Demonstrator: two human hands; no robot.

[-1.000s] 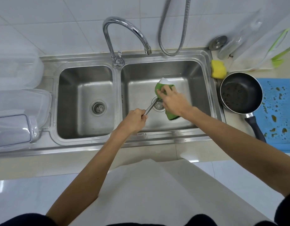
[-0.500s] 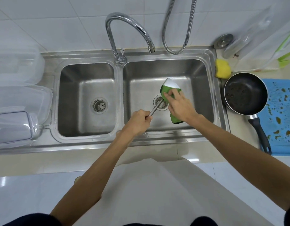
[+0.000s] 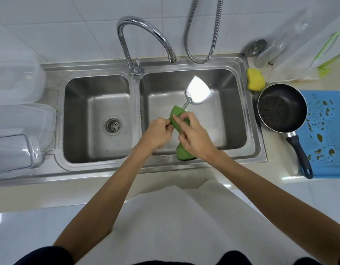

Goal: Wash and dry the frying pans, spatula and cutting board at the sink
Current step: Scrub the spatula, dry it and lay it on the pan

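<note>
Over the right basin of the steel sink [image 3: 251, 119], a metal spatula [image 3: 198, 90] points away from me, its shiny blade bare. My left hand [image 3: 157, 133] grips the near end of its handle. My right hand [image 3: 194, 136] wraps a green cloth [image 3: 177, 116] around the handle just below the blade; the cloth's tail hangs beneath my wrist. A black frying pan [image 3: 281, 108] sits on the counter right of the sink, handle toward me, partly on a wet blue mat [image 3: 326, 131]. A white and green cutting board [image 3: 322, 52] leans at the back right.
The curved faucet [image 3: 146, 33] ends over the right basin, with a metal shower hose [image 3: 203, 35] beside it. A yellow sponge [image 3: 255, 80] lies on the sink's right rim. Clear plastic containers [image 3: 17, 115] are stacked left of the left basin. A drain plug [image 3: 255, 46] lies by the wall.
The green cloth and my right hand slid from the spatula's blade down onto its handle, toward my left hand. The blade now shows bare and is lifted farther back in the basin.
</note>
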